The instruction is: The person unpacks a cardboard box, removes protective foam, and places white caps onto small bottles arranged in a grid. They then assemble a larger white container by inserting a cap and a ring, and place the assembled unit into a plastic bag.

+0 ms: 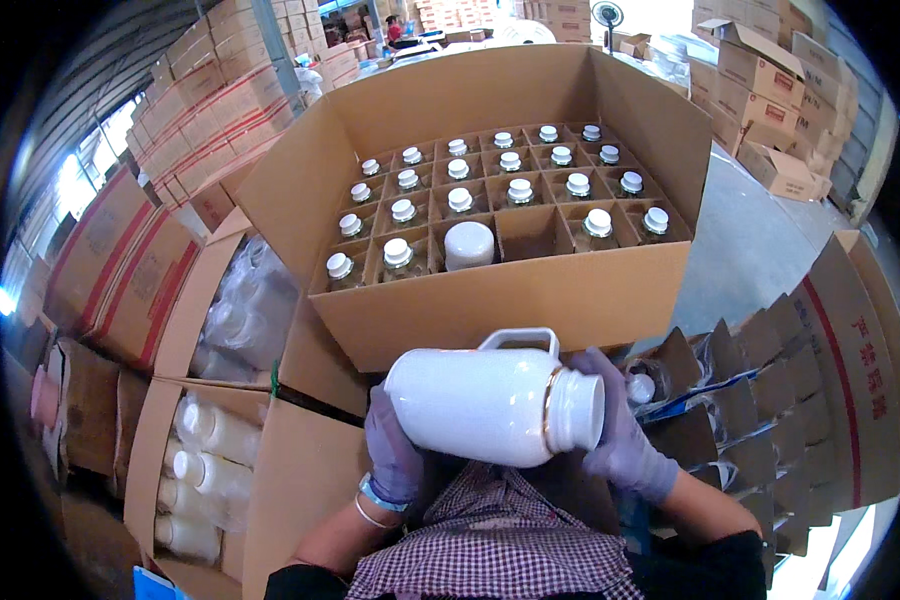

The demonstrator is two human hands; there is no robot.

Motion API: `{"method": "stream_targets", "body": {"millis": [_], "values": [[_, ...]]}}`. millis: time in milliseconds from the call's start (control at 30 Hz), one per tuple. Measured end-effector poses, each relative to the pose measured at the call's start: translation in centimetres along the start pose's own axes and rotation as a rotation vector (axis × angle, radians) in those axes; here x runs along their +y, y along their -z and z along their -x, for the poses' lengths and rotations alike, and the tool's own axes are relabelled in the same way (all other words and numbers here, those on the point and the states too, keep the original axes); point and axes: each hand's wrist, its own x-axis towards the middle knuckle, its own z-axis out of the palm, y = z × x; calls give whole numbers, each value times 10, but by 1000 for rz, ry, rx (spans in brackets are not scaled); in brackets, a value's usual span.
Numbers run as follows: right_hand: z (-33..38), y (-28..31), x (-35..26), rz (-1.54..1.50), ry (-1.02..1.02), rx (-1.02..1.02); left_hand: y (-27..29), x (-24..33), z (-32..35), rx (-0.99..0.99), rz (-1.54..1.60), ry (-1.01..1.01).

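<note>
Between my two gloved hands a glossy white jug (470, 405) lies on its side, its open mouth to the right and its loop handle on the far side. A gold-coloured ring runs round its neck. My left hand (392, 440) is closed against the base end. My right hand (625, 435) grips the mouth end, its fingers partly hidden behind the rim. Just beyond stands a large open carton (500, 310) with cardboard dividers. Clear containers with white caps (519, 190) fill most of its cells, and a white rounded vessel (468, 245) sits in the front row.
At the left, an open carton holds white bottles (210, 475); another holds plastic-wrapped pieces (245, 315). Cardboard dividers (760, 400) with a white-capped piece (640, 388) stand at the right. Stacked cartons (215, 110) rise at the back left, and more cartons (765, 90) at the back right.
</note>
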Motion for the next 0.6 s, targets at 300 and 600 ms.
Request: {"method": "stream_targets", "body": {"millis": [300,600], "values": [[13,28,24,-319,-274,263,-3,20,-78,-110,-437,-543],[59,59,55,-409,-254,541,3,60,-267,129,-1776,-762]]}}
